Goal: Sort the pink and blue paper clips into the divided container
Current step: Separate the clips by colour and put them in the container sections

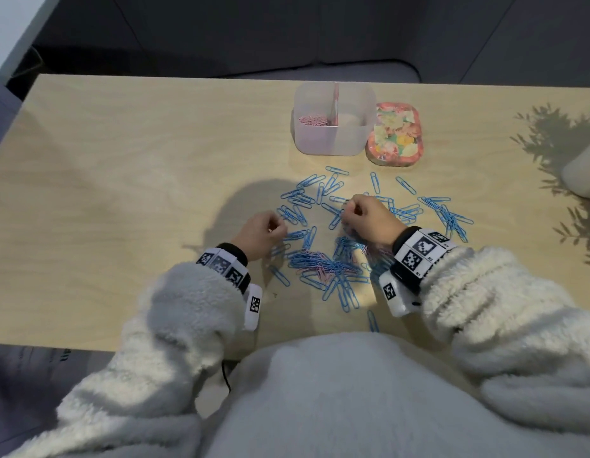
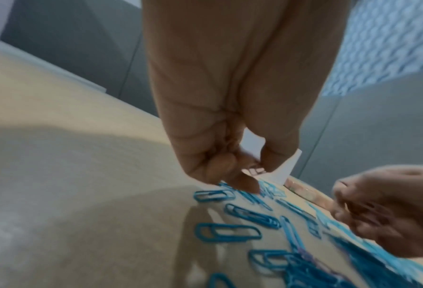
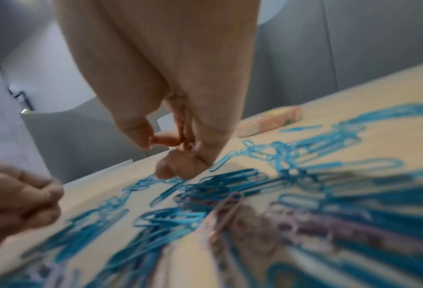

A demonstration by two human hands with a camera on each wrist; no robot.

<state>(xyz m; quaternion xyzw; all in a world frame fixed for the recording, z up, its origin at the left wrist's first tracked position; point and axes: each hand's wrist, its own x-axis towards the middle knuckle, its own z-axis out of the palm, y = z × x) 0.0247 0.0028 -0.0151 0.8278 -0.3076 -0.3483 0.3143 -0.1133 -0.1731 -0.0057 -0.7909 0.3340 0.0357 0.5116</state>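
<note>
Fingers of both hands curl down onto blue clips beneath them on the counter, apparently gathering; whether anything is pinched is unclear.

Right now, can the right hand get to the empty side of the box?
Probably yes. The right hand is over the blue clips, and nothing lies between it and the container, whose right compartment is open on top.
</note>
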